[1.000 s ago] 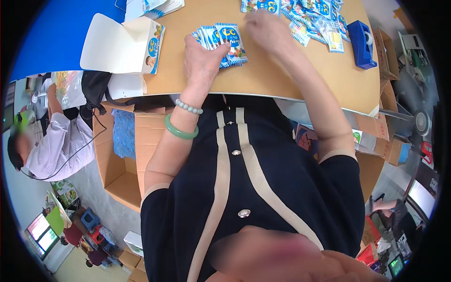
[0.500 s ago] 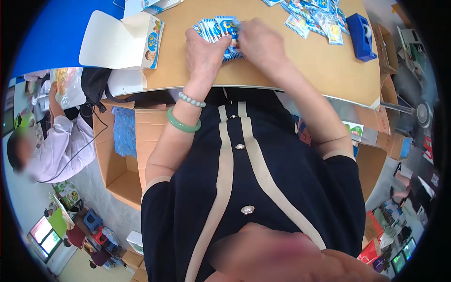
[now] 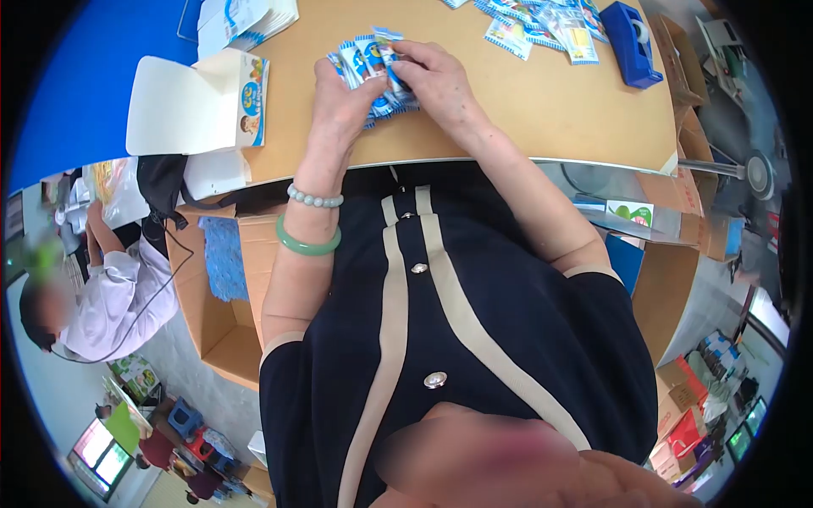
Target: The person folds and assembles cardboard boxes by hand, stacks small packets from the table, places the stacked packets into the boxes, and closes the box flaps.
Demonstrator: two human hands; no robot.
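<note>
A row of several small blue-and-white packets (image 3: 367, 61) stands on the tan table between my hands. My left hand (image 3: 340, 97) is closed round its left side, thumb across the front, with a bead bracelet and a green bangle on the wrist. At the right side my right hand (image 3: 436, 85) grips the packets, its fingers bent over their edge. To the left lies an open white box (image 3: 193, 102) with a printed blue side and its lid folded back. Loose packets (image 3: 542, 30) are scattered at the table's back right.
A blue tape dispenser (image 3: 628, 46) stands at the right edge of the table (image 3: 542, 118). Flat white cartons (image 3: 246, 21) lie at the back left. Below left are an open cardboard box (image 3: 224, 330) and a person (image 3: 118, 296) in a light shirt.
My right hand has come from the loose packets to the row and now grips its right side. My left hand stays on the row. The whole view has shifted slightly.
</note>
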